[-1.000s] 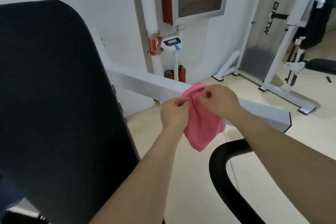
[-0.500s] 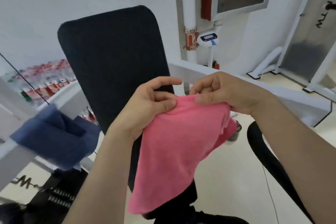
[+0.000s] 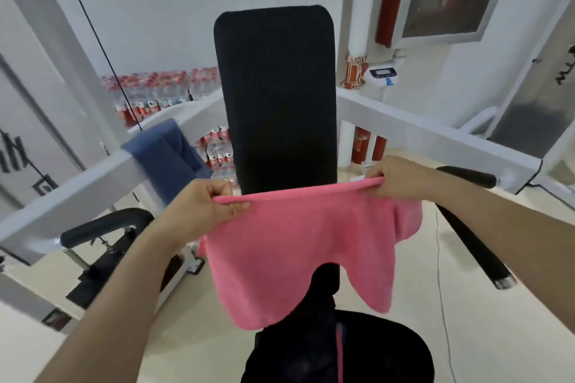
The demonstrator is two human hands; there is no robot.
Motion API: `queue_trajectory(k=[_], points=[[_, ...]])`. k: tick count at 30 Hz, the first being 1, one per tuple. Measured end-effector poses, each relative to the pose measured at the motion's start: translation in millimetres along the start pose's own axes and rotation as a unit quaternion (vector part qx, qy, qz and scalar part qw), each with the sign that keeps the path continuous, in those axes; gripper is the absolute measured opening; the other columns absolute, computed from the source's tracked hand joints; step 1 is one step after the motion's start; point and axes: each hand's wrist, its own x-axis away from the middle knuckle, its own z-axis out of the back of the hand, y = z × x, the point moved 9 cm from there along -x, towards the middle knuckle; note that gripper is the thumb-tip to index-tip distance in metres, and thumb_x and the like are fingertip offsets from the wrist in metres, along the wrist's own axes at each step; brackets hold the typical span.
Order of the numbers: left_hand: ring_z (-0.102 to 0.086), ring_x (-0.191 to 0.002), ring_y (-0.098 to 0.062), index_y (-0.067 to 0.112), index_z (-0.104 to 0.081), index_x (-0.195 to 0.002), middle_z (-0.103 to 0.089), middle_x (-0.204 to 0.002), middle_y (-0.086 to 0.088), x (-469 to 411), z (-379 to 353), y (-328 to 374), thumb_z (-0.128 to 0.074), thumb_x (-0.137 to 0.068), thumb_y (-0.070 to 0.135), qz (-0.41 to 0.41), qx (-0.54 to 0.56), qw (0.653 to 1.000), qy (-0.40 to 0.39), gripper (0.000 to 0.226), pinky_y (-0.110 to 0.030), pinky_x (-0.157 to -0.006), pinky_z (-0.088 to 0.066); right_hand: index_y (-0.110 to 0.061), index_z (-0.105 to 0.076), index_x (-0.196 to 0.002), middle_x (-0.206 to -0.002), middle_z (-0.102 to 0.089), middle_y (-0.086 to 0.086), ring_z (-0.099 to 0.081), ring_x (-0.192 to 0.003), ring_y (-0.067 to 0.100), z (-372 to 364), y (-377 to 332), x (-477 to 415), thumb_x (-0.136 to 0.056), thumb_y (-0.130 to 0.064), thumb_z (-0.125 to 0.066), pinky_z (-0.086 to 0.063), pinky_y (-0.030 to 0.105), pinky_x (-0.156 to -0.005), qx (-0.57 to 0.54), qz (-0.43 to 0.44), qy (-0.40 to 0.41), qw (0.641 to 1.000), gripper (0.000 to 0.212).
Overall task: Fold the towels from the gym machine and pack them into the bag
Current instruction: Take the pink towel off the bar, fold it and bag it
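Observation:
A pink towel (image 3: 298, 246) hangs spread out in front of the black backrest (image 3: 277, 96) of the gym machine. My left hand (image 3: 202, 205) pinches its upper left corner and my right hand (image 3: 395, 177) pinches its upper right corner, so the top edge is stretched between them. The lower edge hangs loose in two lobes. A blue towel (image 3: 168, 155) is draped over the machine's white left arm (image 3: 77, 193). At the bottom of the view lies a black thing with a pink stripe (image 3: 339, 348); I cannot tell whether it is the bag.
Black padded handles stick out at left (image 3: 105, 227) and right (image 3: 469, 242). The machine's white right arm (image 3: 435, 134) runs back right. Several packs of water bottles (image 3: 155, 93) stand against the back wall. A scale display (image 3: 384, 73) and red fire extinguishers (image 3: 370, 146) stand behind.
My hands have moved apart and pulled the pink towel's top edge out flat. The view has swung left, so the backrest now stands in the middle.

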Motion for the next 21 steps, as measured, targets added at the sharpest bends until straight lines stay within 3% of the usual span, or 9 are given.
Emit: queue_trajectory(k=[2, 5, 7, 9, 12, 14, 16, 19, 21], points=[[-0.04, -0.049, -0.004, 0.02, -0.045, -0.054, -0.043, -0.046, 0.012, 13, 28, -13, -0.078, -0.077, 0.014, -0.006, 0.005, 0.997, 0.08, 0.041, -0.022, -0.056, -0.037, -0.018, -0.055, -0.053, -0.049, -0.045, -0.009, -0.039, -0.051, 0.01, -1, 1, 16, -0.084, -0.015, -0.065, -0.034, 0.023, -0.053, -0.004, -0.004, -0.035, 0.999, 0.032], [-0.043, -0.057, -0.014, 0.017, -0.052, -0.06, -0.051, -0.052, 0.012, 30, 63, -22, -0.078, -0.074, 0.005, -0.017, 0.023, 0.985, 0.173, 0.032, -0.03, -0.061, -0.039, -0.024, -0.07, -0.067, -0.06, -0.065, -0.014, -0.057, -0.059, 0.003, 2, 4, 35, -0.081, -0.031, -0.075, -0.043, 0.018, -0.061, -0.046, -0.01, -0.063, 0.997, 0.017], [-0.047, -0.059, -0.018, 0.015, -0.058, -0.066, -0.057, -0.059, 0.004, 37, 69, -30, -0.079, -0.075, 0.009, 0.007, -0.002, 0.986, 0.166, 0.024, -0.03, -0.061, -0.041, -0.03, -0.075, -0.071, -0.075, -0.072, -0.011, -0.066, -0.073, 0.008, 3, 11, 44, -0.074, -0.036, -0.082, -0.049, 0.024, -0.071, -0.167, -0.027, -0.081, 0.982, 0.009], [-0.056, -0.068, -0.022, 0.015, -0.065, -0.067, -0.065, -0.071, -0.004, 41, 70, -48, -0.079, -0.077, 0.016, 0.071, -0.065, 0.988, 0.118, 0.017, -0.027, -0.062, -0.042, -0.026, -0.078, -0.077, -0.086, -0.073, 0.0, -0.067, -0.082, 0.02, 0, 21, 53, -0.056, -0.044, -0.091, -0.052, 0.034, -0.077, -0.283, -0.046, -0.096, 0.953, 0.031], [-0.061, -0.079, -0.02, 0.012, -0.07, -0.082, -0.069, -0.087, -0.007, 64, 62, -60, -0.074, -0.083, 0.022, 0.134, -0.136, 0.982, 0.006, 0.01, -0.022, -0.065, -0.042, -0.011, -0.077, -0.086, -0.087, -0.073, 0.01, -0.07, -0.077, 0.022, -21, 22, 64, -0.04, -0.038, -0.098, -0.056, 0.033, -0.073, -0.416, -0.076, -0.156, 0.893, 0.057], [-0.064, -0.073, -0.021, 0.008, -0.067, -0.08, -0.069, -0.081, -0.01, 75, 41, -41, -0.078, -0.078, 0.022, 0.108, 0.105, 0.988, -0.042, 0.017, -0.026, -0.065, -0.051, -0.005, -0.073, -0.097, -0.095, -0.073, 0.013, -0.07, -0.084, 0.023, -33, 4, 69, -0.055, -0.033, -0.093, -0.056, 0.035, -0.079, -0.428, -0.098, -0.176, 0.881, 0.054], [-0.064, -0.064, -0.013, 0.017, -0.069, -0.081, -0.067, -0.075, -0.004, 79, 23, -4, -0.077, -0.073, 0.021, 0.067, 0.347, 0.935, -0.013, 0.012, -0.026, -0.061, -0.054, -0.006, -0.073, -0.098, -0.098, -0.073, 0.013, -0.069, -0.089, 0.024, -37, -32, 69, -0.075, -0.03, -0.081, -0.055, 0.035, -0.084, -0.435, -0.09, -0.153, 0.883, 0.034], [-0.062, -0.082, -0.001, 0.027, -0.071, -0.106, -0.067, -0.094, 0.011, 75, -5, 47, -0.064, -0.087, 0.025, -0.017, 0.257, 0.966, 0.026, 0.02, -0.014, -0.075, -0.052, -0.01, -0.075, -0.096, -0.097, -0.072, 0.009, -0.066, -0.089, 0.02, -31, -102, 66, -0.089, -0.021, -0.066, -0.055, 0.031, -0.083, -0.457, 0.024, -0.113, 0.882, 0.015], [-0.067, -0.1, -0.011, 0.021, -0.07, -0.111, -0.071, -0.106, 0.005, 74, -40, 69, -0.062, -0.088, 0.034, -0.057, 0.158, 0.984, -0.059, 0.028, -0.021, -0.091, -0.053, -0.006, -0.071, -0.1, -0.098, -0.068, 0.014, -0.064, -0.091, 0.023, -29, -143, 72, -0.091, -0.014, -0.064, -0.053, 0.035, -0.088, -0.476, 0.118, -0.138, 0.861, 0.015]])
